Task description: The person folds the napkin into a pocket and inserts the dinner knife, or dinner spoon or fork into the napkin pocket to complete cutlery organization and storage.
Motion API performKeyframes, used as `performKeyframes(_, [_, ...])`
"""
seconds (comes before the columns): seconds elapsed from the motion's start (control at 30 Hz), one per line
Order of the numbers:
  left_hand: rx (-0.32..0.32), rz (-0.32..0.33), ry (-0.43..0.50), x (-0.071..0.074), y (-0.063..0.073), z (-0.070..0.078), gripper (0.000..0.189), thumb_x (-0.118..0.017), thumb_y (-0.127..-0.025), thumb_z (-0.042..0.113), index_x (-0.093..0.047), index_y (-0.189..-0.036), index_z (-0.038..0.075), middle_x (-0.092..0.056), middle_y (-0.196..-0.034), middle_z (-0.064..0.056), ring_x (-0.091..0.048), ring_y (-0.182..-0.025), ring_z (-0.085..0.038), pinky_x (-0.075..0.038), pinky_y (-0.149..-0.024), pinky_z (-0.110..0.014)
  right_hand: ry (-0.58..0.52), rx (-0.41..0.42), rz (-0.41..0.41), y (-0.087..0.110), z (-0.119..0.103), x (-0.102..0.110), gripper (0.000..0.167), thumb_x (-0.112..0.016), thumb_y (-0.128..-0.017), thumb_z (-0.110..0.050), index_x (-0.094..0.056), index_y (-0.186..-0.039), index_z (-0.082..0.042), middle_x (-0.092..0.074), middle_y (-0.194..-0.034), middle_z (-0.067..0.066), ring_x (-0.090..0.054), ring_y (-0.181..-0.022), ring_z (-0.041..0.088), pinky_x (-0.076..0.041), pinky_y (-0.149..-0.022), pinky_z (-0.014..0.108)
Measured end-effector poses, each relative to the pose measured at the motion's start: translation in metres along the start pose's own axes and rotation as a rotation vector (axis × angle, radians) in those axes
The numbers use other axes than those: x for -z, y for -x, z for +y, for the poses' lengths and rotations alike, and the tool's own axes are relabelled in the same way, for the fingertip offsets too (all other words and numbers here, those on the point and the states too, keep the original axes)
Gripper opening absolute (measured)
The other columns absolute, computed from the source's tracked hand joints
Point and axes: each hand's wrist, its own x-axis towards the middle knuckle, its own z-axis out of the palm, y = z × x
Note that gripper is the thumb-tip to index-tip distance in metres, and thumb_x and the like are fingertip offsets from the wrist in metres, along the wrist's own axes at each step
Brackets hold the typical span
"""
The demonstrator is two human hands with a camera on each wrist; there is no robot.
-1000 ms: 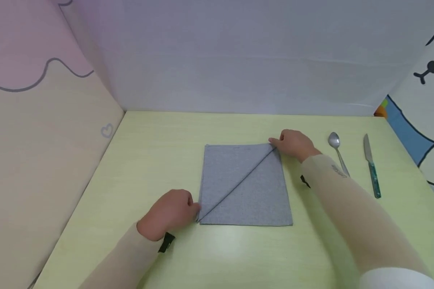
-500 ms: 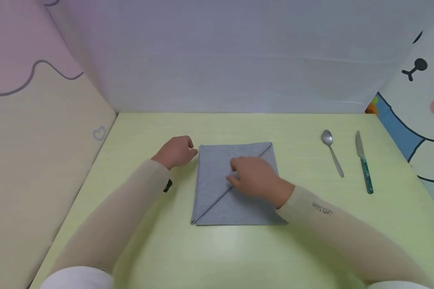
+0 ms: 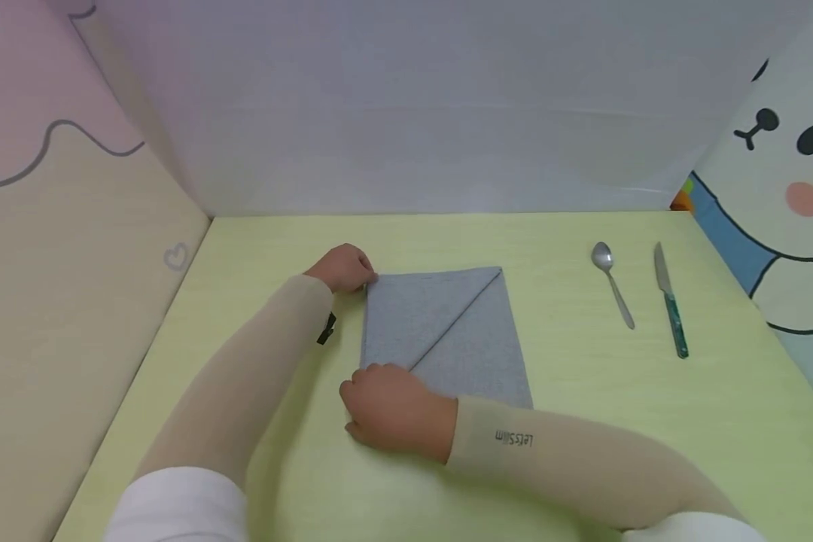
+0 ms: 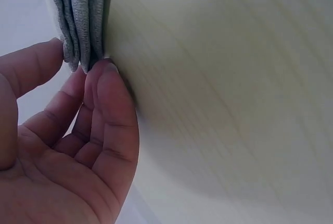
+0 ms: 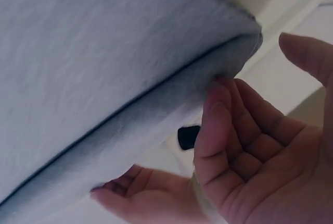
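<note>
Touching lower-left corner of folded grey cloth (image 3: 477, 342) with right hand (image 3: 394, 410), at lower centre of head frame, holding thumb apart from cloth in right wrist view. Seeing cloth mid-frame, up and right of right hand; looking almost square, lacking clear long axis, running diagonal fold toward upper right. Spanning left edge with both hands, neither being nearer. Pinching upper-left corner with left hand (image 3: 342, 269). Seeing spoon (image 3: 601, 257) and knife (image 3: 677, 324) toward upper right, well apart from cloth.

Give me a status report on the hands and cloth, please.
Left hand pinches folded gray cloth, far left corner. Right hand at near left corner. Spoon, knife off right, out of the way.
</note>
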Motion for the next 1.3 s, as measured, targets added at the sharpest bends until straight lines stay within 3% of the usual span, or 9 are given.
performKeyframes(0.13, [0.013, -0.022, 0.001, 0.000, -0.004, 0.001, 0.022, -0.068, -0.098, 0.022, -0.077, -0.084, 0.008, -0.066, -0.071, -0.002, -0.055, -0.066, -0.016, -0.048, -0.073, -0.034, 0.110, 0.010, -0.004, -0.003, -0.015, -0.005, 0.020, -0.070, -0.093, -0.029, -0.061, -0.079, -0.018, -0.054, -0.071, -0.003, -0.055, -0.062, 0.013, -0.047, -0.053, 0.029])
performKeyframes(0.23, [0.004, -0.050, -0.010, 0.000, -0.005, 0.001, 0.023, -0.069, -0.098, 0.021, -0.075, -0.081, 0.008, -0.062, -0.066, -0.002, -0.050, -0.061, -0.015, -0.046, -0.071, -0.034, 0.207, 0.009, -0.019, -0.004, -0.022, -0.006, 0.019, -0.068, -0.093, -0.023, -0.060, -0.077, -0.019, -0.054, -0.069, -0.003, -0.054, -0.062, 0.012, -0.046, -0.050, 0.028])
performKeyframes(0.43, [-0.041, -0.096, -0.042, 0.001, -0.003, 0.005, 0.013, -0.070, -0.098, 0.019, -0.074, -0.096, 0.006, -0.066, -0.081, -0.003, -0.054, -0.071, -0.016, -0.047, -0.075, -0.034, 0.272, -0.035, -0.055, -0.005, -0.030, -0.005, 0.018, -0.071, -0.094, -0.020, -0.062, -0.078, -0.021, -0.055, -0.071, -0.004, -0.053, -0.064, 0.010, -0.045, -0.051, 0.026])
performKeyframes(0.6, [-0.060, -0.104, -0.049, 0.002, -0.002, 0.007, 0.013, -0.069, -0.098, 0.018, -0.071, -0.099, 0.005, -0.066, -0.090, -0.005, -0.057, -0.081, -0.020, -0.049, -0.079, -0.035, 0.327, 0.006, -0.042, -0.007, -0.032, -0.011, 0.013, -0.068, -0.096, -0.021, -0.058, -0.089, -0.025, -0.054, -0.072, -0.004, -0.052, -0.063, 0.012, -0.043, -0.052, 0.027])
performKeyframes(0.77, [-0.089, -0.110, -0.041, 0.005, -0.005, 0.001, 0.013, -0.067, -0.099, 0.020, -0.067, -0.100, 0.007, -0.063, -0.089, -0.005, -0.055, -0.079, -0.020, -0.047, -0.074, -0.036, 0.304, 0.050, -0.106, -0.008, -0.027, -0.011, 0.009, -0.067, -0.097, -0.021, -0.063, -0.096, -0.029, -0.057, -0.079, -0.003, -0.054, -0.068, 0.015, -0.046, -0.056, 0.029])
performKeyframes(0.97, [-0.139, -0.153, 0.022, 0.009, -0.005, -0.010, 0.018, -0.061, -0.103, 0.022, -0.061, -0.114, 0.007, -0.063, -0.103, -0.008, -0.058, -0.087, -0.022, -0.048, -0.078, -0.037, 0.188, 0.091, -0.122, -0.007, -0.018, -0.004, 0.009, -0.065, -0.100, -0.019, -0.069, -0.094, -0.025, -0.059, -0.083, -0.002, -0.056, -0.071, 0.013, -0.049, -0.056, 0.029])
performKeyframes(1.17, [-0.189, -0.191, 0.163, 0.022, 0.003, -0.017, 0.020, -0.056, -0.105, 0.019, -0.054, -0.124, 0.015, -0.065, -0.111, -0.011, -0.063, -0.096, -0.026, -0.050, -0.088, -0.040, 0.071, 0.111, -0.011, -0.006, -0.011, 0.002, 0.013, -0.068, -0.093, -0.013, -0.063, -0.083, -0.020, -0.054, -0.073, -0.002, -0.054, -0.065, 0.014, -0.044, -0.051, 0.027])
performKeyframes(1.3, [-0.247, -0.199, 0.183, 0.033, 0.012, -0.019, 0.015, -0.050, -0.107, 0.016, -0.058, -0.120, 0.015, -0.066, -0.110, -0.011, -0.064, -0.099, -0.030, -0.052, -0.093, -0.045, 0.046, 0.110, 0.051, -0.007, -0.012, 0.009, 0.013, -0.068, -0.092, -0.011, -0.064, -0.085, -0.021, -0.051, -0.070, -0.004, -0.052, -0.064, 0.013, -0.041, -0.051, 0.025])
